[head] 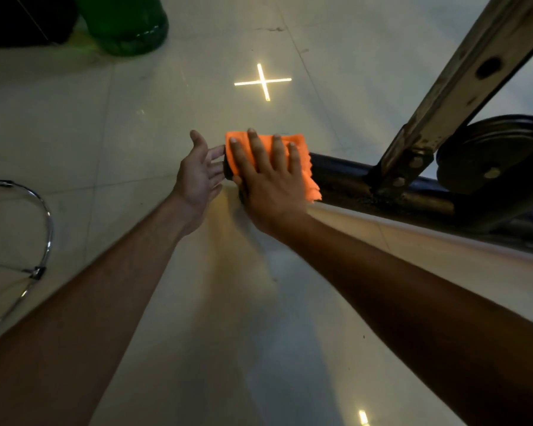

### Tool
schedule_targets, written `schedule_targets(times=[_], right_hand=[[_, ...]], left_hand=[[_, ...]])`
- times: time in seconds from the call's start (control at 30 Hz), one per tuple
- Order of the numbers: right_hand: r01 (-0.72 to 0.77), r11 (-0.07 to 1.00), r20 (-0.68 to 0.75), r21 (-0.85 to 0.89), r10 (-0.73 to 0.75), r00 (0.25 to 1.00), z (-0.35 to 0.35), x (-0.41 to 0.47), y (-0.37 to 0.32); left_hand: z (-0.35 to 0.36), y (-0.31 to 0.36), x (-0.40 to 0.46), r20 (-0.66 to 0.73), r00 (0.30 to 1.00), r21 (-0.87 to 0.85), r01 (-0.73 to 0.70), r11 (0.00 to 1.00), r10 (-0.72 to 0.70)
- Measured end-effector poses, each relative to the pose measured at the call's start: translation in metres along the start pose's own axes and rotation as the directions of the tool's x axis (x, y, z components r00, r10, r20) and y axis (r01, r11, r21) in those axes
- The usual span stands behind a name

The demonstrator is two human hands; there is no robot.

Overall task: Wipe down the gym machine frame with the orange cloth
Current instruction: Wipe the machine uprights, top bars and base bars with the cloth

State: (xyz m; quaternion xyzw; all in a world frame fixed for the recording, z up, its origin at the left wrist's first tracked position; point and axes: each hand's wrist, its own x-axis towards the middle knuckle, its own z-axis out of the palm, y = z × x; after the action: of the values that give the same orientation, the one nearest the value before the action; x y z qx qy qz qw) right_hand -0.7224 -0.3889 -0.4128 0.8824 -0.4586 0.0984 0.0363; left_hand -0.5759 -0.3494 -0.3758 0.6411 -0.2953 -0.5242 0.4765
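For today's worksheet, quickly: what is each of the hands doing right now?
Left hand: open, fingers straight, fingertips at the end of the black metal base bar, holding nothing.
Right hand: open, flat, pressing the orange cloth onto that bar.

Two bare hands are seen at the centre of the frame, a left hand (201, 173) and a right hand (270, 182), and one crumpled orange cloth (302, 162) is counted beneath the latter. One dark horizontal metal frame tube (351, 179), one worn slanted metal upright bar (462, 87) and one black round weight plate (490, 155) are counted at the right. One green translucent container (126, 23) is seen at the upper left, one curved chrome rod (45, 216) at the left edge, and one bright cross-shaped light reflection (262, 82) on the pale tiled floor (136, 118).
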Motion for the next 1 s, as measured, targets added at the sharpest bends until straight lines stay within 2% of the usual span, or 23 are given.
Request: schedule_targets(times=[0.13,0.3,0.4,0.53,0.67,0.8,0.93,1.0], right_hand=[[0.046,0.999,0.005,0.004,-0.046,0.999,-0.007,0.005,0.008],[-0.026,0.999,-0.063,-0.041,0.024,0.998,-0.008,-0.041,0.053],[-0.102,0.993,-0.045,-0.064,0.099,0.994,-0.007,-0.023,0.031],[-0.058,0.998,0.043,-0.028,0.059,0.997,-0.006,0.016,-0.004],[0.013,0.999,-0.007,-0.035,-0.013,1.0,-0.007,0.003,0.02],[-0.062,0.996,-0.054,-0.059,0.059,0.997,-0.011,-0.035,0.055],[-0.175,0.984,-0.056,-0.025,0.174,0.983,-0.008,-0.024,0.031],[-0.119,0.993,0.006,-0.007,0.119,0.993,-0.01,0.002,0.011]], left_hand=[[-0.007,0.001,0.003,0.011,0.999,-0.041,0.052,0.998,-0.052],[-0.013,-0.004,0.003,0.024,0.998,-0.052,0.067,0.996,-0.066],[-0.013,0.002,0.004,0.042,0.994,-0.086,0.101,0.991,-0.098],[-0.012,0.007,0.007,0.049,0.993,-0.084,0.115,0.99,-0.111],[-0.01,0.003,0.004,0.032,0.995,-0.079,0.097,0.992,-0.095],[-0.007,0.003,-0.001,0.022,0.996,-0.093,0.087,0.992,-0.085],[-0.008,0.011,-0.002,0.062,0.992,-0.07,0.111,0.991,-0.107],[-0.007,0.012,0.0,0.072,0.991,-0.061,0.115,0.991,-0.111]])
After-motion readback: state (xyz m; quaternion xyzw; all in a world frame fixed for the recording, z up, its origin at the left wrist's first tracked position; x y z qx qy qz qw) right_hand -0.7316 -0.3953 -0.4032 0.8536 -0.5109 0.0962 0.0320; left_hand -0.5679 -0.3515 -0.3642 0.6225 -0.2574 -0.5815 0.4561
